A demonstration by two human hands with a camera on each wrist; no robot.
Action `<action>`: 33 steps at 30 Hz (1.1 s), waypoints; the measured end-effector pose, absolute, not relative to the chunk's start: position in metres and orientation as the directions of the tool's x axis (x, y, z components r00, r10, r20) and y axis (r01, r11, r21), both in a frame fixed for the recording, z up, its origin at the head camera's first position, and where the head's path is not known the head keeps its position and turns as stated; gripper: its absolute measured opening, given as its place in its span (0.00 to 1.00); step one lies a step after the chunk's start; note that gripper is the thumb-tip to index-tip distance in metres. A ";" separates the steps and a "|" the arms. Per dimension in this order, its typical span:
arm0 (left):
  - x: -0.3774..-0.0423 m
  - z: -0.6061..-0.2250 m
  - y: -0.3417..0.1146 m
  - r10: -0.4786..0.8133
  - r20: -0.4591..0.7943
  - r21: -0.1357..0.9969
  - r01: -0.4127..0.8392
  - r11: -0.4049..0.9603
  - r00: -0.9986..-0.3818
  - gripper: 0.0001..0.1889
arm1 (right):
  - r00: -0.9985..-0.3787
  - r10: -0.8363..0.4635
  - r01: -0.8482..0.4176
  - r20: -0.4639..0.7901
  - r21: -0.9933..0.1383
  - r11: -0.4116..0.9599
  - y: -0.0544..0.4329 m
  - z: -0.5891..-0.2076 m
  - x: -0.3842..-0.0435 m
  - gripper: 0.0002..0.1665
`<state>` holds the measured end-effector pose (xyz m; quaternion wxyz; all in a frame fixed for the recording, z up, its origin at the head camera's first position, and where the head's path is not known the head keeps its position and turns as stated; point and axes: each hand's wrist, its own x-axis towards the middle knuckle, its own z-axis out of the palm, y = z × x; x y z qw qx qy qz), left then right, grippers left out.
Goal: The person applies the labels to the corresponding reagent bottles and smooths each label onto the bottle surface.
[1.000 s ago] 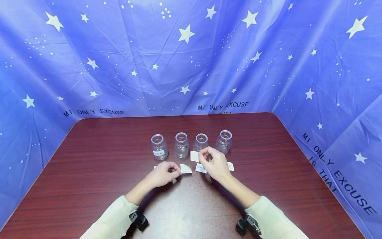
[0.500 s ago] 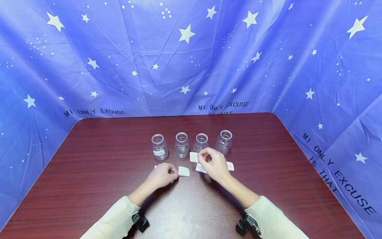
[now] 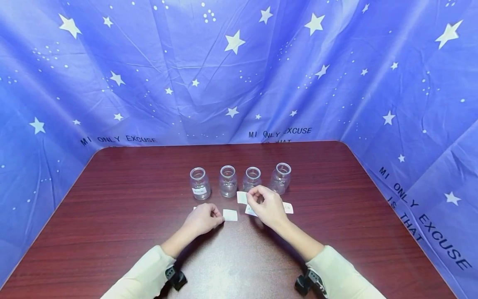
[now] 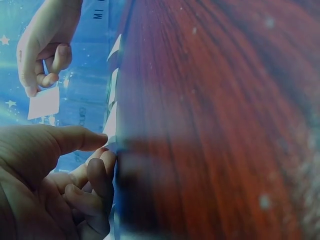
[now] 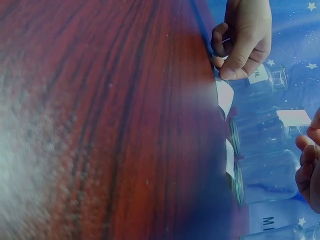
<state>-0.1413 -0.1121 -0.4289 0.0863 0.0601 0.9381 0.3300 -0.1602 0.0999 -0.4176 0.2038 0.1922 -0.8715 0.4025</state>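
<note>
My right hand [image 3: 268,207] pinches a small white label [image 3: 242,197] by its right edge, in front of the third glass jar [image 3: 252,179]. In the left wrist view this label [image 4: 44,104] hangs from the fingertips, above the table. My left hand [image 3: 203,219] is low at the tabletop, thumb and forefinger pinching the left edge of another white paper piece [image 3: 230,215]. That piece [image 5: 225,95] looks bent in the right wrist view. The leftmost jar [image 3: 201,182] bears a white label [image 3: 199,191] with writing.
Two more glass jars, the second [image 3: 228,182] and the rightmost [image 3: 281,180], stand upright in the row. A written label [image 3: 250,210] and another label [image 3: 288,208] lie partly behind my right hand. Blue starry cloth [image 3: 201,83] borders the dark red table [image 3: 130,199].
The paper piece at my left hand was curved up and now looks flatter, a little farther left. My right hand and its label have sunk slightly.
</note>
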 end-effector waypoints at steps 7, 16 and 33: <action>-0.143 -0.427 -0.114 0.196 -0.135 0.712 0.042 0.701 -0.971 0.05 | -0.854 -0.184 -0.486 0.487 -0.621 0.615 0.097 -0.417 -0.159 0.03; -0.147 -0.418 -0.114 0.172 -0.061 0.761 0.066 0.646 -0.983 0.04 | -0.825 -0.207 -0.517 0.526 -0.556 0.651 0.094 -0.419 -0.157 0.03; -0.150 -0.412 -0.105 0.233 0.019 0.916 0.111 0.386 -0.972 0.06 | -0.643 -0.307 -0.678 0.702 -0.336 0.654 0.086 -0.421 -0.155 0.03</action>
